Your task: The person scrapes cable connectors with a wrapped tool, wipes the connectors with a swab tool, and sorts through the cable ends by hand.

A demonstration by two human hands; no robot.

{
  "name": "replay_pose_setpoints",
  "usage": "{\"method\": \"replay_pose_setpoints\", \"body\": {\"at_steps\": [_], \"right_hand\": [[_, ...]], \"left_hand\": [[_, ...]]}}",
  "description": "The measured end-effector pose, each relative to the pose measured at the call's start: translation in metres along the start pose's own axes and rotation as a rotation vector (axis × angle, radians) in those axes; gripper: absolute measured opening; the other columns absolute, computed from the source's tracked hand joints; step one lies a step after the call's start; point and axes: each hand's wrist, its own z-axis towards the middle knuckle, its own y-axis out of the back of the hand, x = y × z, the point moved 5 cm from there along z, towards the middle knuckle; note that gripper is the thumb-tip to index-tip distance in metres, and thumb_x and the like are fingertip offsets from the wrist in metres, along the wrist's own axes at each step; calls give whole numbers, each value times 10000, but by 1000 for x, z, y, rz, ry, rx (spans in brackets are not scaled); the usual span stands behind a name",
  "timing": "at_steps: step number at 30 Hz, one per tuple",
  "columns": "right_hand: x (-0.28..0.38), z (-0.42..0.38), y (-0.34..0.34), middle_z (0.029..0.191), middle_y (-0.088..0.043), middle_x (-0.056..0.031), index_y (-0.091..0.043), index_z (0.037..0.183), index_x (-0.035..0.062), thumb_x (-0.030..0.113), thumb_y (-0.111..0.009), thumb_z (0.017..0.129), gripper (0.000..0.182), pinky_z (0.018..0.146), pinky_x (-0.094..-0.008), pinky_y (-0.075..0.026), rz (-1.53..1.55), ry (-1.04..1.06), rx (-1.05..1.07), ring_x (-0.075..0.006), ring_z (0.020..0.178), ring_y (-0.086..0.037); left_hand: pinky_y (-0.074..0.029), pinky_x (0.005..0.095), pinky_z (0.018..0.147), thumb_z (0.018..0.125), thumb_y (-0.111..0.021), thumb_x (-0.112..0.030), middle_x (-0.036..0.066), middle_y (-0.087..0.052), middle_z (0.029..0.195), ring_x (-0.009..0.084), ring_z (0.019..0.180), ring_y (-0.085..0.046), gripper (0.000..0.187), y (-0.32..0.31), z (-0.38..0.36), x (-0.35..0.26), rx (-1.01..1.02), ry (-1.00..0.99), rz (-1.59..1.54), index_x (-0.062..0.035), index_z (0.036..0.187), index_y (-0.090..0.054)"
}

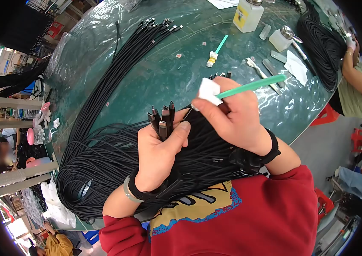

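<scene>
Now the left hand holds a small bunch of cable plugs upright, its grip closed around them with the thumb pressing across the front, just above the big pile of black cables near the person. The right hand pinches a green swab stick together with a white wipe, the tip pointing toward the plugs. To do this well, I think the plugs should stay level and tightly fanned, so the tip reaches each one separately. A bottle stands far on the counter.
</scene>
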Motion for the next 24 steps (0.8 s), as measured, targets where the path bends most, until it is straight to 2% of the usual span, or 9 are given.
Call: {"method": "replay_pose_setpoints", "body": {"at_steps": [4,8,12,15,20,24], "right_hand": [[1,-1,4,601,-475,-41,-557,734,5,59,-651,697,115,416,-242,-291,48,99,-39,-122,469,-427],[-8,-1,11,619,-495,-33,-561,746,6,51,-644,701,105,435,-224,-313,12,-51,-67,-114,491,-447],[-19,-5,6,625,-504,-27,-562,757,6,36,-635,704,95,434,-214,-318,193,-184,-55,-109,492,-457],[-4,-3,-2,635,-516,-35,-564,758,5,30,-629,706,87,435,-208,-321,188,22,37,-109,500,-470],[-6,1,4,640,-525,-39,-567,756,7,33,-630,705,85,435,-221,-329,57,1,-38,-113,497,-474],[1,-2,0,632,-517,-21,-563,768,8,32,-620,718,80,438,-228,-331,79,153,0,-107,488,-461]], "left_hand": [[-282,162,441,793,-544,-62,-31,-509,574,12,484,-397,266,-2,0,-3,30,2,29,12,1047,-563],[-255,165,416,810,-530,-69,-13,-504,559,15,451,-359,246,-4,2,-6,58,12,-34,32,1034,-544],[-217,176,390,842,-497,-98,-5,-480,533,18,423,-306,200,-1,4,-2,99,95,-124,34,986,-537],[-190,186,376,867,-461,-130,1,-466,529,23,411,-276,183,-2,6,1,174,111,-223,23,921,-547],[-179,190,371,878,-441,-150,8,-469,540,24,408,-272,204,-4,6,3,265,160,-216,17,920,-551],[-207,190,383,877,-444,-160,9,-471,551,28,415,-281,228,-3,6,5,286,164,-315,29,950,-550]]}}
